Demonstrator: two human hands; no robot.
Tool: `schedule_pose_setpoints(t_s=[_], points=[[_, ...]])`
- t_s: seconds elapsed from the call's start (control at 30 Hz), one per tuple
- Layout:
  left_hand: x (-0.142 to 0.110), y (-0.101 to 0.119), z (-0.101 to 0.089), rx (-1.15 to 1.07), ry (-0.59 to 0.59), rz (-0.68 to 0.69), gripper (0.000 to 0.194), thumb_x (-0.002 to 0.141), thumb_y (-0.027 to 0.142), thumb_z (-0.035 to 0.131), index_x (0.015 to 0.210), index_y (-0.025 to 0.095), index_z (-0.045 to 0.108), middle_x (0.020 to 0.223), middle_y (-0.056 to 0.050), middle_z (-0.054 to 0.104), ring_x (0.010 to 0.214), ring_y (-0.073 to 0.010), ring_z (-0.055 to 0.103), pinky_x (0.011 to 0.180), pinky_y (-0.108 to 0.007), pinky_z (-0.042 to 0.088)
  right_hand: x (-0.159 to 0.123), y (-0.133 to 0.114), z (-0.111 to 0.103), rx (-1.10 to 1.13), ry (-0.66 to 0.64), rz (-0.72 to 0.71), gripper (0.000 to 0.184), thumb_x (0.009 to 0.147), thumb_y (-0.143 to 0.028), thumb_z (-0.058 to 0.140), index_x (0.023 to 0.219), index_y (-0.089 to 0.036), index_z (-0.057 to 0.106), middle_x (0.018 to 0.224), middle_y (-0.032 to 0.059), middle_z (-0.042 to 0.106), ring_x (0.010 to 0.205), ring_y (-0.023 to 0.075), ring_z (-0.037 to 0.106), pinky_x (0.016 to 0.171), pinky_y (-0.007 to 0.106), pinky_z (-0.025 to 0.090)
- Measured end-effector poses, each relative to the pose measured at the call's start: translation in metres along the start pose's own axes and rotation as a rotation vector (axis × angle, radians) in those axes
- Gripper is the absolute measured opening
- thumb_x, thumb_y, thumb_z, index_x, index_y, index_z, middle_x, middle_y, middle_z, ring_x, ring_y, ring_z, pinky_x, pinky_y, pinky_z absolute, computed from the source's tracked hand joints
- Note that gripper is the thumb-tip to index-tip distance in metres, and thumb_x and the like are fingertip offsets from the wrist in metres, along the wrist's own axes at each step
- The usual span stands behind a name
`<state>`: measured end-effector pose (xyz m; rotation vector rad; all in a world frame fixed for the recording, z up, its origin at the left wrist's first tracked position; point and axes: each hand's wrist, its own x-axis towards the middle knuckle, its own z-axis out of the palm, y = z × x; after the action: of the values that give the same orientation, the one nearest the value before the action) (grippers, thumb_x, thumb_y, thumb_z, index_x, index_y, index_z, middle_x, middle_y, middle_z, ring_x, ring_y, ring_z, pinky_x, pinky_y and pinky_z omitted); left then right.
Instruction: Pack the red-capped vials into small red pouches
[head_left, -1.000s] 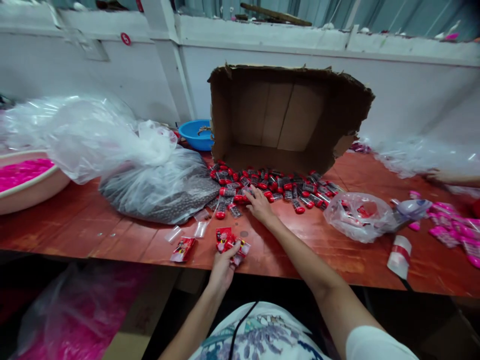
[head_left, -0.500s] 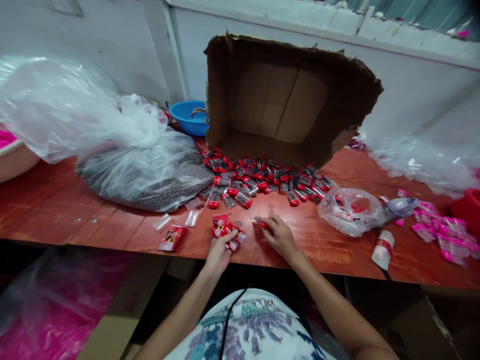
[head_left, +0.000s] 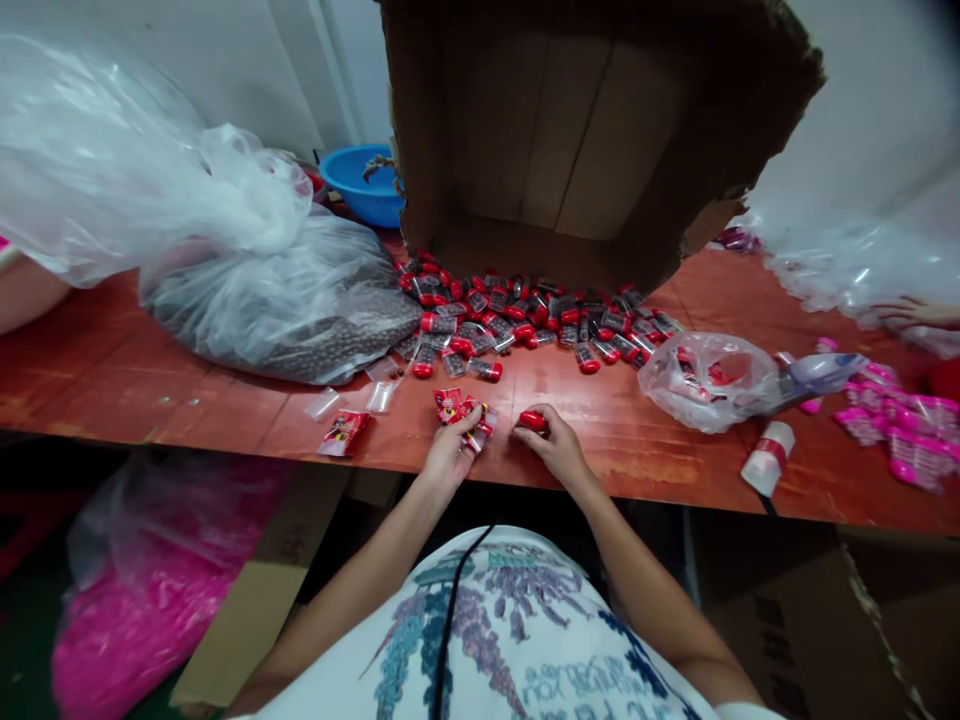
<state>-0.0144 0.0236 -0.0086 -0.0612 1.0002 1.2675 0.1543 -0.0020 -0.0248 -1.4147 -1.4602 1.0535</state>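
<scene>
My left hand [head_left: 451, 447] is closed on several small red printed packets [head_left: 474, 422] near the table's front edge. Close to its right, my right hand [head_left: 559, 445] pinches a small red-capped container [head_left: 533, 420]. Beyond both hands lies a heap of clear containers with red caps and dark contents [head_left: 517, 325], spread in front of the cardboard box [head_left: 570, 130]. Left of my left hand, a red packet stack [head_left: 346, 433] lies on the table, with small clear bags [head_left: 381, 397] just behind it.
A big clear sack of dark beads [head_left: 292, 310] fills the left side. Behind it sits a blue basin [head_left: 364, 180]. To the right are a clear plastic bag [head_left: 709, 380], a white roll [head_left: 769, 457] and pink items [head_left: 892, 410]. Another person's hand [head_left: 919, 312] shows at the far right.
My right hand has come back from the heap towards me with a red-capped container. My left hand keeps its packets. The view has tilted downward.
</scene>
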Motion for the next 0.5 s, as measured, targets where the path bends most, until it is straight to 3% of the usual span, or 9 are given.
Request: schedule_pose_setpoints(t_s=[0.1,0.23,0.37,0.5], points=[[-0.004,0.004,0.002,0.002,0.012,0.006,0.014,0.072,-0.005,0.064,0.071,0.009,0.066,0.070,-0.005,0.069,0.062,-0.0136,0.067,0.064,-0.026,0.058,-0.007,-0.009,0.010,0.148,-0.134,0.054,0.040,0.078,-0.037,0.061,0.116,-0.024,0.056,0.096,0.0014,0.060,0.069,0.0129,0.058,0.049,0.021,0.047],[-0.006,0.004,0.003,0.031,-0.005,0.034,0.011,0.070,-0.002,0.067,0.072,0.009,0.067,0.070,-0.006,0.070,0.062,-0.0152,0.067,0.063,-0.027,0.057,-0.012,-0.015,0.019,0.172,-0.101,0.040,0.056,0.076,-0.032,0.066,0.128,-0.025,0.047,0.100,0.0023,0.064,0.072,0.0128,0.059,0.060,0.024,0.051],[-0.008,0.000,0.002,0.058,-0.034,0.067,0.010,0.069,-0.001,0.068,0.074,0.008,0.068,0.070,-0.006,0.070,0.062,-0.0154,0.067,0.063,-0.026,0.056,-0.013,-0.011,0.024,0.153,-0.044,0.029,0.042,0.076,-0.034,0.067,0.114,-0.024,0.055,0.095,0.0007,0.065,0.071,0.0134,0.059,0.066,0.026,0.051],[-0.008,-0.002,0.001,0.067,-0.069,0.109,0.015,0.065,0.000,0.072,0.076,0.010,0.068,0.074,-0.005,0.071,0.064,-0.0152,0.068,0.066,-0.025,0.056,-0.015,-0.011,0.024,0.126,-0.029,0.022,0.040,0.081,-0.036,0.060,0.120,-0.025,0.057,0.095,0.0014,0.065,0.074,0.0143,0.059,0.067,0.025,0.051]])
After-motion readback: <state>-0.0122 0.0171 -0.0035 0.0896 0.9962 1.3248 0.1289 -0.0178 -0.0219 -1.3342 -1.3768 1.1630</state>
